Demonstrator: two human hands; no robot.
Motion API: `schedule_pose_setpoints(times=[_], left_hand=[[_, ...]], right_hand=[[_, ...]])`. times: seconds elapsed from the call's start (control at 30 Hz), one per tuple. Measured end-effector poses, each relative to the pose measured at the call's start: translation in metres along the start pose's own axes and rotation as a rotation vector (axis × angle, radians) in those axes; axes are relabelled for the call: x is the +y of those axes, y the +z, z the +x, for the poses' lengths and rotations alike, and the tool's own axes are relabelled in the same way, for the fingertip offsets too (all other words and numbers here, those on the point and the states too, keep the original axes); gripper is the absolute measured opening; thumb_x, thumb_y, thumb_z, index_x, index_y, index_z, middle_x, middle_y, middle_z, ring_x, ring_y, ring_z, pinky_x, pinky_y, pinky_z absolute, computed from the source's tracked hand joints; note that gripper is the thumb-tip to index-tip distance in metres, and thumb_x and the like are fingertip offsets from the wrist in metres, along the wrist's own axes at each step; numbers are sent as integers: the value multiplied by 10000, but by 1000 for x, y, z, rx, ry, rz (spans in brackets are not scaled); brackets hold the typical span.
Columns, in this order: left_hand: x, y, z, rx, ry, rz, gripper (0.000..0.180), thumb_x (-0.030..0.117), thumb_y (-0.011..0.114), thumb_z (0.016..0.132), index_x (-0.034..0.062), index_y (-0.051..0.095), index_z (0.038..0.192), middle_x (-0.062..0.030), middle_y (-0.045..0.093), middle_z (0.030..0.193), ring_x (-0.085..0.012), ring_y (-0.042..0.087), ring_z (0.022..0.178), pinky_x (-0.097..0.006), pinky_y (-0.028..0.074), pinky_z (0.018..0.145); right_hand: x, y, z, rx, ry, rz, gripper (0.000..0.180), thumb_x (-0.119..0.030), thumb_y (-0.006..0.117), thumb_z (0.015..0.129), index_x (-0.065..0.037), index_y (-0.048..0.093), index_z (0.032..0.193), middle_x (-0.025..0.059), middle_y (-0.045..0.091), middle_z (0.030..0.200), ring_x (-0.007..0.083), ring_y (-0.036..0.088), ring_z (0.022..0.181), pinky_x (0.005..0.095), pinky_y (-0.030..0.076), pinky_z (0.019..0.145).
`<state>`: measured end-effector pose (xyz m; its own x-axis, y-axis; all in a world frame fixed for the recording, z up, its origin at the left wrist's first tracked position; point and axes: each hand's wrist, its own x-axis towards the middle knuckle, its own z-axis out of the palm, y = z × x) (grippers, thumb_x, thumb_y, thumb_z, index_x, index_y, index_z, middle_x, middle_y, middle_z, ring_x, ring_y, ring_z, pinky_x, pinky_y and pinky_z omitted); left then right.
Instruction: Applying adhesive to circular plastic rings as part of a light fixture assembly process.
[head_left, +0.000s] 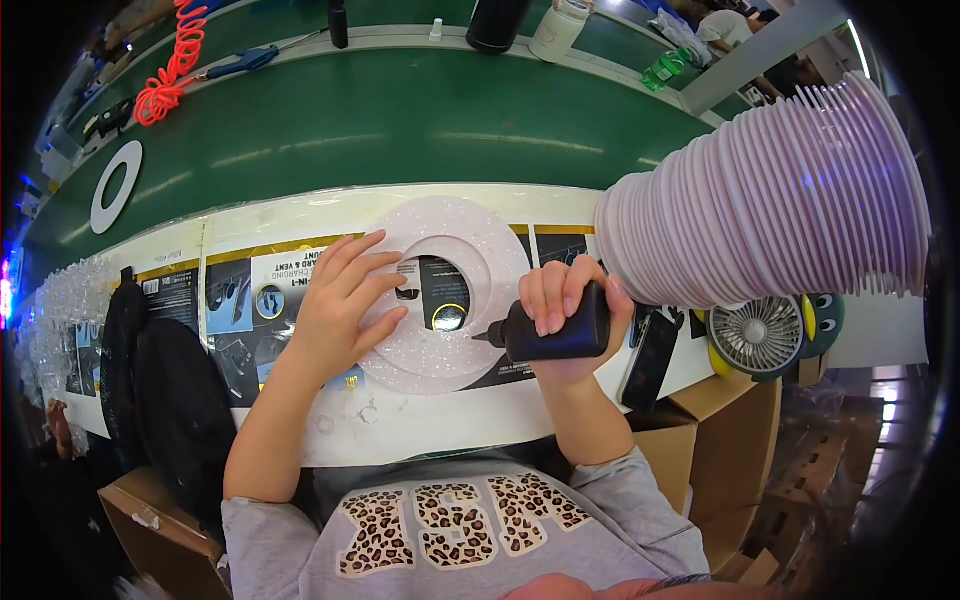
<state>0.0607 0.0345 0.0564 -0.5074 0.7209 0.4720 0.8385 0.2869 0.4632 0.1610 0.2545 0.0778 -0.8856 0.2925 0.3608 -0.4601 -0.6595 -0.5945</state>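
A pale pink, glittery flat ring (440, 362) lies on the printed sheet in front of me, its round hole showing the print beneath. My left hand (350, 300) rests on the ring's left side, fingers spread and holding nothing. In my right hand (572, 310) is a black squeeze bottle (560, 335), gripped around its body and tipped on its side. The bottle's narrow nozzle points left, just over the ring's lower right part. Whether the tip touches the ring I cannot tell.
A tall leaning stack of pink rings (760, 200) stands at the right. Below it are a small fan (755, 335) and a phone (650, 360). A white ring (117, 187) lies far left, near a coiled red hose (172, 85). Black cloth (180, 390) hangs at the left; cardboard boxes (725, 440) stand lower right.
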Motion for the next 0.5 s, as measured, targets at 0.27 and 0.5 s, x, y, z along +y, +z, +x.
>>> schedule_pose_setpoints(times=[0.27, 0.5], left_hand=[[-1, 1, -1, 8, -1, -5, 179, 150, 676, 727, 60, 641, 877, -104, 607, 1162, -339, 451, 1254, -500, 320, 1040], [-1, 0, -3, 11, 11, 2, 129, 148, 678, 724, 53, 634, 799, -106, 606, 1164, -335, 450, 1257, -507, 320, 1042]], right_hand=[[0, -1, 0, 27, 11, -8, 400, -353, 321, 940, -71, 423, 675, 51, 434, 559, 142, 410, 516, 257, 355, 559], [-10, 6, -1, 31, 6, -56, 412, -383, 296, 949, -98, 407, 672, 25, 441, 549, 130, 403, 497, 268, 341, 564]])
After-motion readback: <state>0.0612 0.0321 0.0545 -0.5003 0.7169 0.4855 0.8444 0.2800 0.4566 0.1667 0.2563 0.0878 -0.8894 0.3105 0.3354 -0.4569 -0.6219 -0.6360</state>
